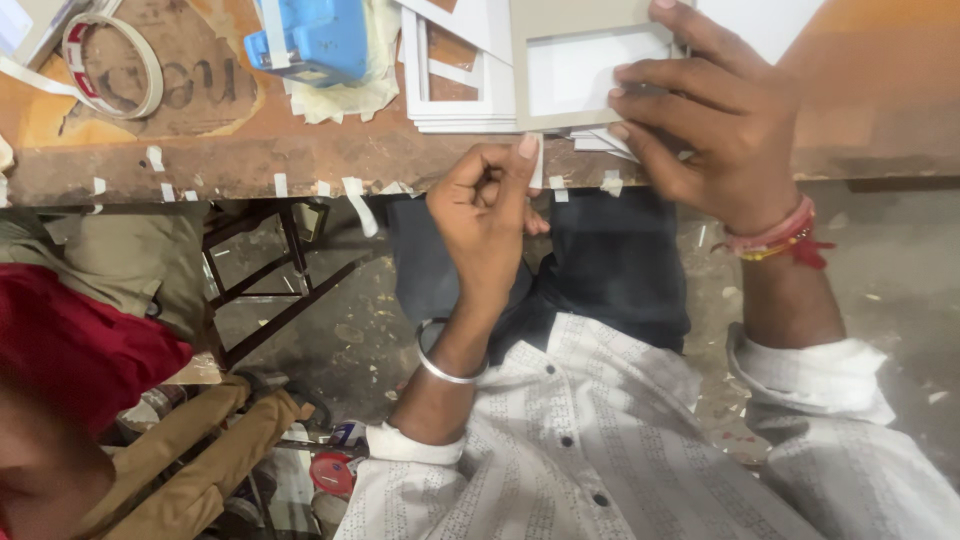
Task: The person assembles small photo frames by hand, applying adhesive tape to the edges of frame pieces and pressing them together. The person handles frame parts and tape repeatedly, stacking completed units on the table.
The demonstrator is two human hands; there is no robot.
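Note:
My right hand (715, 120) lies over the right side of a grey card frame (560, 25) with a white window, holding it down on a stack of similar pieces at the wooden table's edge (250, 160). My left hand (485, 205), with a silver bangle on the wrist, is curled just below the table's edge. Its thumb and forefinger pinch a short strip of white tape (537, 165) that stands up against the edge, right beside the frame's lower left corner.
A stack of white card frames (450, 100) sits left of the grey one. A blue tape dispenser (310, 35) and a tape roll (110, 60) lie further left. Several tape strips (355, 200) hang along the edge. A person in red (70, 340) sits at left by a metal stool frame (270, 270).

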